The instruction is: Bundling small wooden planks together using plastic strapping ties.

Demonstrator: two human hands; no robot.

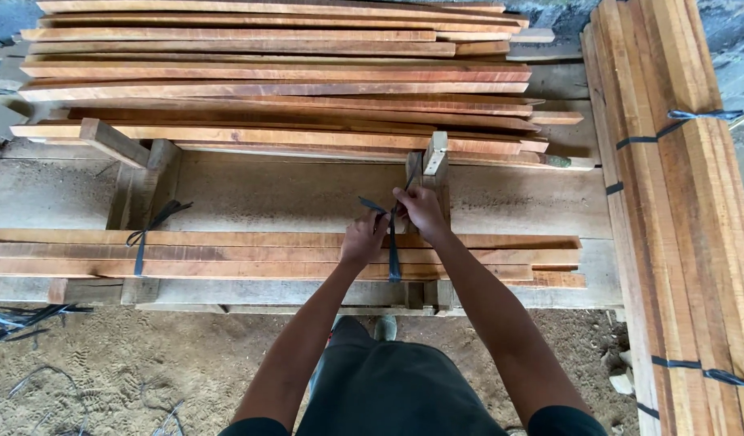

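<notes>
A flat bundle of long reddish wooden strips (251,254) lies across the workbench in front of me. A dark blue plastic strap (394,254) runs over its right part. My left hand (364,240) and my right hand (421,211) are both closed on the strap's ends just above the bundle, close together. A second dark strap (146,234) is tied round the bundle near its left end, with its loose ends sticking up.
A big pile of loose strips (275,77) fills the back of the bench (307,194). Upright wooden blocks (435,165) stand behind my hands. A strapped bundle (679,202) lies lengthwise at the right. Strap offcuts (16,319) lie on the sawdust floor.
</notes>
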